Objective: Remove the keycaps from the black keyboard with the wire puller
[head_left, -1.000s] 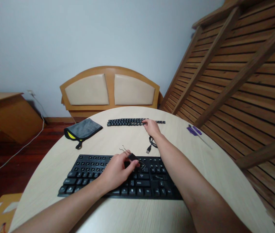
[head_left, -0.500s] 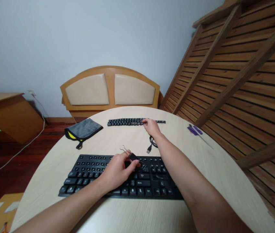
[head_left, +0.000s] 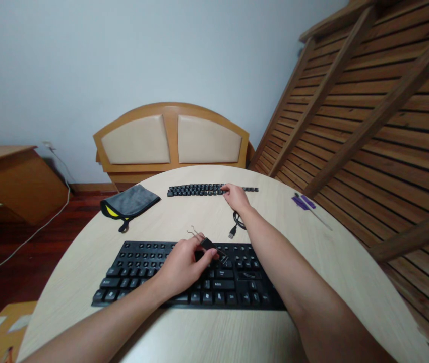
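My left hand [head_left: 184, 264] rests over the black keyboard [head_left: 224, 285] and holds a keycap puller [head_left: 209, 245] with a dark handle and two thin wire prongs pointing away from me. Toward the keyboard's far side, several key positions show bare sockets, while the nearer rows still carry caps. My right hand [head_left: 235, 196] reaches to the table's far side, where loose black keycaps [head_left: 195, 190] lie in rows. Its thumb and forefinger pinch a keycap at the rows' right part; the fingers mostly hide that cap.
A coiled USB cable [head_left: 233, 231] lies beneath the right forearm. The grey cloth [head_left: 133, 200] with a yellow inside sits at the left. A purple brush-like tool [head_left: 304, 202] with a thin rod lies at the right. The round table [head_left: 184, 222] has a curved edge.
Both hands stay nearly where they were. The right fingers remain at the keycap rows, and the puller keeps its place in the left hand.
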`<state>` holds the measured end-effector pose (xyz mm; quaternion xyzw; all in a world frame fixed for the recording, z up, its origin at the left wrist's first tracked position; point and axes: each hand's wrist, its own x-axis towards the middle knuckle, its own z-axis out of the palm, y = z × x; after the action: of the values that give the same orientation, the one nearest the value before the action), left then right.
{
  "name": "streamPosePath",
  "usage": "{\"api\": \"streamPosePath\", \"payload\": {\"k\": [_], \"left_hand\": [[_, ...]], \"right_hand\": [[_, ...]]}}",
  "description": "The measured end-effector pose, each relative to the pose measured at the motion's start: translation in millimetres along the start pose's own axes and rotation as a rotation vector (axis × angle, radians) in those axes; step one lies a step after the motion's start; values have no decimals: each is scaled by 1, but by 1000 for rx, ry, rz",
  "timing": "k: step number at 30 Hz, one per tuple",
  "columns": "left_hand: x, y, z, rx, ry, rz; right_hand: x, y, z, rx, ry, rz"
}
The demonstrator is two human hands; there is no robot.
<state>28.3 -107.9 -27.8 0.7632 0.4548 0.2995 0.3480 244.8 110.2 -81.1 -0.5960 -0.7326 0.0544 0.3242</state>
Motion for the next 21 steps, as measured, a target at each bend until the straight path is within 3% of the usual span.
{"api": "streamPosePath", "payload": {"k": [21], "left_hand": [[1,1,0,13,-8,-12]], "right_hand": [[-2,-5,-2,-2,-13,-9]]}}
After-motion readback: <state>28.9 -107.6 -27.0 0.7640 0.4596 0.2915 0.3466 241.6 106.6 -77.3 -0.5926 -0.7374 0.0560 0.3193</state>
